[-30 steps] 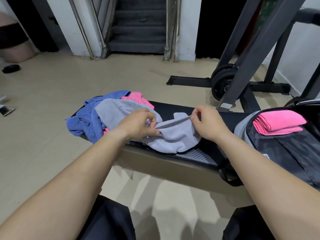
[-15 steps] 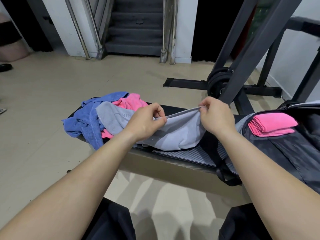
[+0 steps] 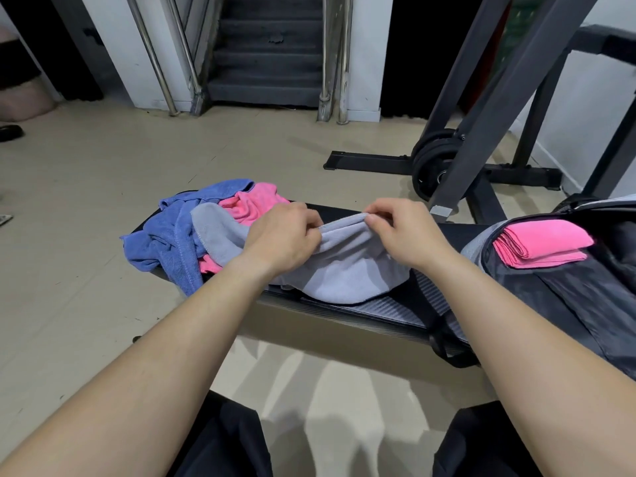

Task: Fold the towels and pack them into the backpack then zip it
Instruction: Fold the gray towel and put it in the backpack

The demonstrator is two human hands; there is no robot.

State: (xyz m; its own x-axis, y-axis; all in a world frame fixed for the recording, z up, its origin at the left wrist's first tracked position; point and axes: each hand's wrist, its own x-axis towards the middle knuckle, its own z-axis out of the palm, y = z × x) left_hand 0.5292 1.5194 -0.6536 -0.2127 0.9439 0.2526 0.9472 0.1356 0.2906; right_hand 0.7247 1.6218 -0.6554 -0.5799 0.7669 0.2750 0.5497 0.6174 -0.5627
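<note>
On the black bench (image 3: 347, 215) in front of you, your left hand (image 3: 282, 235) and right hand (image 3: 402, 232) each pinch the upper hem of the grey towel (image 3: 347, 270), the fingers closed tight on the cloth and the two hands near each other. The hem is lifted between them while the rest of the towel sags onto the bench top. Just to the left lie a crumpled blue towel (image 3: 165, 235) and a crumpled pink towel (image 3: 254, 201), both partly under the grey one. At the right end of the bench the dark backpack (image 3: 585, 297) lies open, with a folded pink towel (image 3: 540, 242) resting in its mouth. Beyond the bench stands a dark metal frame (image 3: 488, 98) with weight plates (image 3: 430, 163).
</note>
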